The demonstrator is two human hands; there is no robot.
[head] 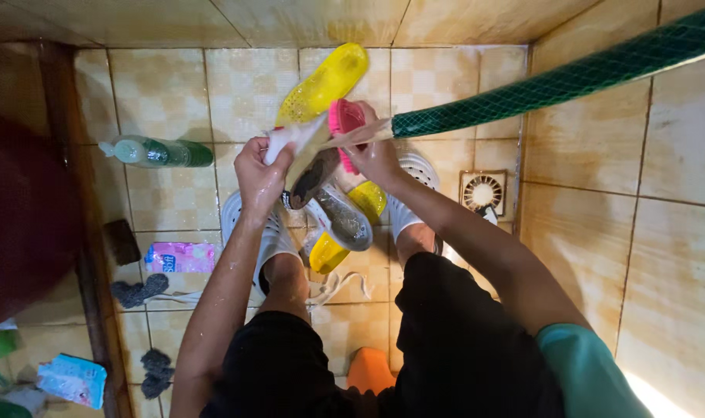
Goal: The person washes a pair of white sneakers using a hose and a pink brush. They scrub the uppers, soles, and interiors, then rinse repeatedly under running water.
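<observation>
A soiled white canvas shoe (310, 166) is gripped at its toe end by the left hand (261, 176), sole tilted upward for access. A pink plastic scrub brush (344, 128) is clasped in the right hand (377, 155), at 3 o'clock of the shoe, above the tiled floor (174, 93).

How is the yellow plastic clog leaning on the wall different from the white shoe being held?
The yellow see-through plastic clog leans alone against the tiled wall, untouched; the white shoe is gripped in the left hand. The clog is bright yellow; the shoe is white with a dirty dark sole. The right hand holds a pink scrub brush against the shoe only. Both are footwear.
</observation>
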